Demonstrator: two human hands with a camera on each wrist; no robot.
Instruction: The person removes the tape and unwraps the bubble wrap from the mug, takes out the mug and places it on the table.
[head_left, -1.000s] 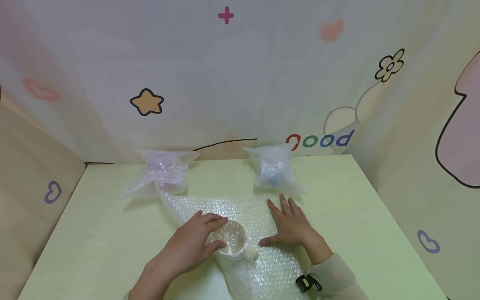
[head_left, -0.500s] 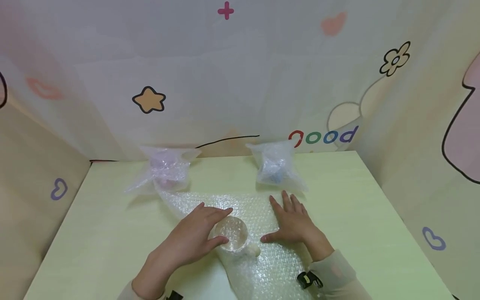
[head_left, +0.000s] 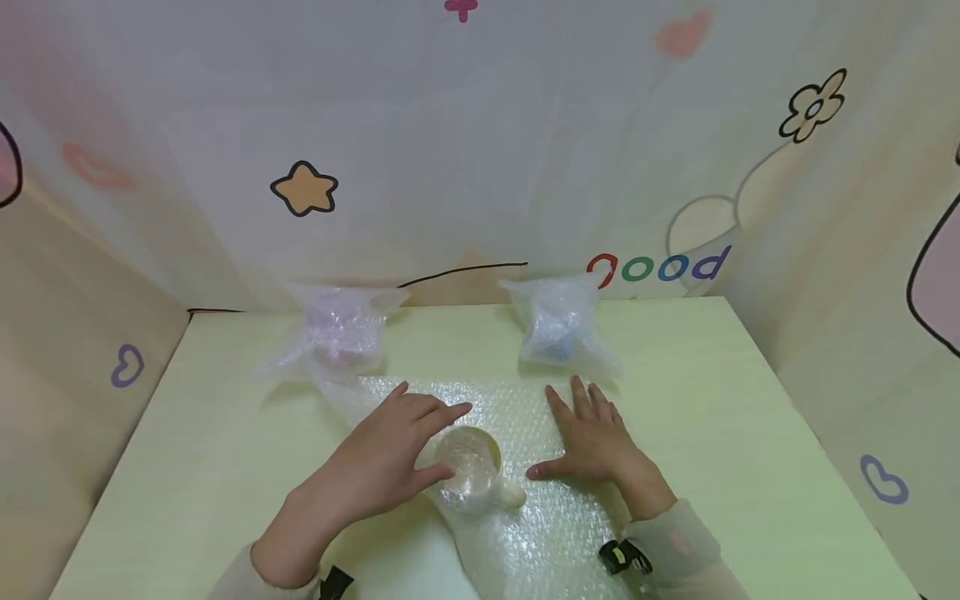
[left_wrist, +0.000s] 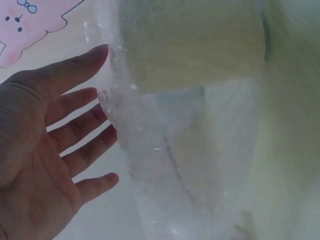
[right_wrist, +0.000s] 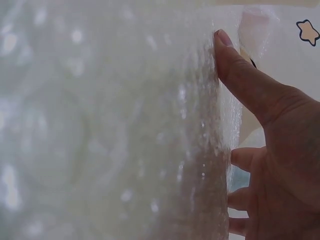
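A pale mug (head_left: 495,450) stands upright on a sheet of bubble wrap (head_left: 551,525) in the middle of the table in the head view. Part of the wrap lies over its mouth, leaving the far right rim bare, and its handle (head_left: 513,496) points toward the lower right. At the mug's left side is my left hand (head_left: 386,458), thumb and index finger spread apart; in the left wrist view its fingertips (left_wrist: 102,52) meet the wrap's edge. Right of the mug, my right hand (head_left: 596,446) rests on the wrap with fingers spread and nothing gripped.
Two bubble-wrapped bundles stand at the back of the table (head_left: 750,417): a pinkish-purple one (head_left: 341,333) on the left and one with some blue (head_left: 558,325) on the right. A printed curtain (head_left: 450,167) encloses the table's back and sides.
The wrap has slipped partly off the mug's mouth, baring the far right rim. My left thumb and index finger have spread wider. The right hand stays in place, while the head view has shifted slightly.
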